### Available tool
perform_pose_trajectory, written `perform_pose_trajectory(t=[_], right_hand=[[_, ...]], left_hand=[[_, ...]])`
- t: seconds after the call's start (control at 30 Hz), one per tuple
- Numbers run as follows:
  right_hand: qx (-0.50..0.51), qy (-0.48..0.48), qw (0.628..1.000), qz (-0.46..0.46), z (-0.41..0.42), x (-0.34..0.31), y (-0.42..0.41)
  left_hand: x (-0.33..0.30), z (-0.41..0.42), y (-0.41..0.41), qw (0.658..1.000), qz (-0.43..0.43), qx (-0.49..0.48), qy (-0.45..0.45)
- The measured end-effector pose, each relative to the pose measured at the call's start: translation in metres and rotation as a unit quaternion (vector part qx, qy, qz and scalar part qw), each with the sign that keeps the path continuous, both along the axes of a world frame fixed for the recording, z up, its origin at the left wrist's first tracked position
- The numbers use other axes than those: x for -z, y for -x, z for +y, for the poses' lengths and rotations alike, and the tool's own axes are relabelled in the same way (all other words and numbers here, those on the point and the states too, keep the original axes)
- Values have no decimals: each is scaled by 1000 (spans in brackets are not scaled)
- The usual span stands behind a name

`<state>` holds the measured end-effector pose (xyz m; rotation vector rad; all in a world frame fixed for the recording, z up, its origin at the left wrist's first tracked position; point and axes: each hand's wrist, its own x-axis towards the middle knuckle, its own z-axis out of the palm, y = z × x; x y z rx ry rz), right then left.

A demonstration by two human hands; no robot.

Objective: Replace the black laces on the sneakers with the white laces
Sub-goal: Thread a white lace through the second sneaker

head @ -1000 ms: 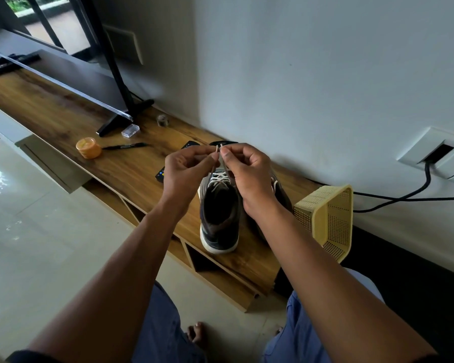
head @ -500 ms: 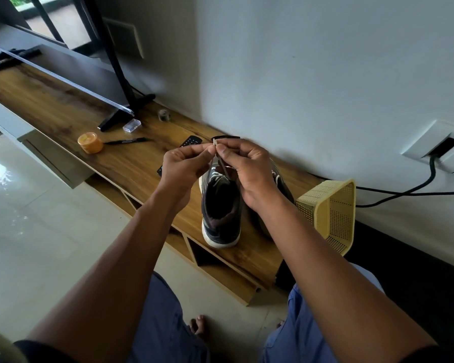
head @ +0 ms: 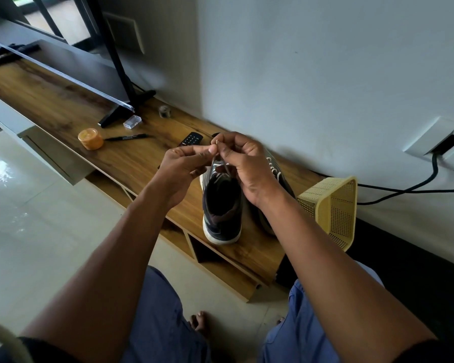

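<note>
White lace (head: 222,167) ran up from the near sneaker (head: 222,205) to your fingertips — your left hand (head: 184,163) and right hand (head: 244,163) both pinched its ends, knuckles nearly touching, just above the shoe's tongue. The second sneaker (head: 275,171) sat under your right wrist — a yellow basket (head: 336,205) lay tipped beyond your right forearm.

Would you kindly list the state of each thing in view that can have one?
Left sneaker: upright on the shelf, white lace partly threaded.
Right sneaker: white-laced, behind the right hand.
White lace: ends pinched above the sneaker.
Left hand: pinching lace.
Right hand: pinching lace.
Yellow basket: tipped on its side.
</note>
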<state>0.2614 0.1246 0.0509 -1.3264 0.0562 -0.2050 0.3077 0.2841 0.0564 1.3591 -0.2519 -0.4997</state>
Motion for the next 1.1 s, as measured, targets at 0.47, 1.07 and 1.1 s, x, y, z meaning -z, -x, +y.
perform_pose_trajectory(t=[0.47, 1.07, 1.1], right_hand=[[63, 36, 997, -1, 15, -9, -1], [81, -52, 995, -11, 7, -27, 1], [80, -45, 996, -11, 6, -27, 1]], left_hand=[[53, -17, 6, 914, -218, 112, -322], [62, -16, 1, 908, -198, 104, -353], [62, -14, 0, 902, -202, 106, -367]])
